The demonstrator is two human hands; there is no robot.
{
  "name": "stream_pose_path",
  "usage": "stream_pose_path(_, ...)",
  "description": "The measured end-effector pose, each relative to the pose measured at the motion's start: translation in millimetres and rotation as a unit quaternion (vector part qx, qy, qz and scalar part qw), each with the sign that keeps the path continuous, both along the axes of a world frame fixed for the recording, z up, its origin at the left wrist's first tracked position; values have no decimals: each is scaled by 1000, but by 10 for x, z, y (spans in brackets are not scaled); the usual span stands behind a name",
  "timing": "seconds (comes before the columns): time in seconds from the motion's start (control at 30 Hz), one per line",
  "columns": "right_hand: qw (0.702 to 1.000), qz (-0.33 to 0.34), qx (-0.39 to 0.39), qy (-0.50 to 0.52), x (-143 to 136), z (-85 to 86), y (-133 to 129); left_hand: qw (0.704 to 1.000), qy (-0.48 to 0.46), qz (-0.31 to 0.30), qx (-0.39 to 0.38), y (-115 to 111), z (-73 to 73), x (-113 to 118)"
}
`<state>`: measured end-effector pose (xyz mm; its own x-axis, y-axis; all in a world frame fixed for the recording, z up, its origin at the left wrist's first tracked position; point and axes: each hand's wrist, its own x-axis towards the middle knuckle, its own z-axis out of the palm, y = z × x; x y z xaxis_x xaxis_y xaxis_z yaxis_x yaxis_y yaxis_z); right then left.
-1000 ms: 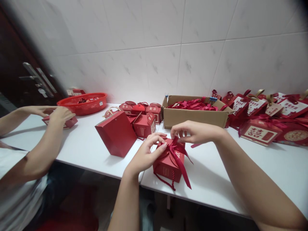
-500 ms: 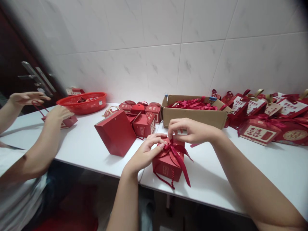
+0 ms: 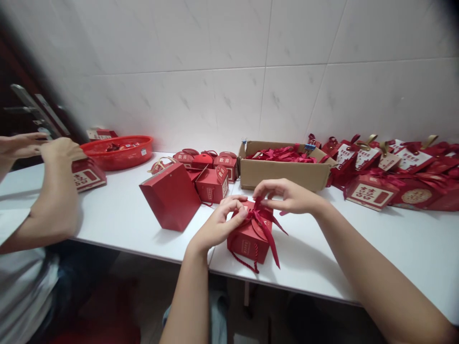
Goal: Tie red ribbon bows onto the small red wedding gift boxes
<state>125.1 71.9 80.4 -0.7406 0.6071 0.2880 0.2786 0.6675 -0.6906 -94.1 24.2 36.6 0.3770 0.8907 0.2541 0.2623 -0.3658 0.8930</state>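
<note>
A small red gift box [image 3: 247, 246] stands near the front edge of the table, a twisted red cord handle [image 3: 256, 258] hanging down its front. Dark red ribbon [image 3: 269, 237] is tied on top, and its tails fall over the side. My left hand [image 3: 224, 220] is closed on the ribbon at the knot, thumb and fingers pinched together. With bent fingers my right hand [image 3: 283, 195] pinches a loop of the same ribbon just above the box; the fingertips are partly hidden.
A tall red box [image 3: 172, 197] stands to the left, with several small red boxes [image 3: 212, 186] behind. Against the wall is a cardboard box [image 3: 283, 174] of ribbons. Ribboned boxes [image 3: 373, 191] crowd the right. A co-worker's hands [image 3: 60, 148] handle another box near a red basin [image 3: 118, 155].
My right hand has lifted slightly, drawing the ribbon loop up; my left hand stays at the knot. The co-worker's box has turned, its patterned side now showing. The view has shifted slightly.
</note>
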Motion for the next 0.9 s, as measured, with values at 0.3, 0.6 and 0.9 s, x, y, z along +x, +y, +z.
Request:
stream_pose_path(0.3, 964, -85, -21, 253, -75, -641, 25, 999, -39, -18, -32, 26, -14, 9)
stream_pose_path(0.6, 948, -142, -40, 283, -166, -747, -53, 994, -87, 18, -57, -16, 14, 65)
stream_pose_path(0.9, 955, -153, 114, 228, -190, -701, -209, 994, -96, 42, 2, -46, 19, 167)
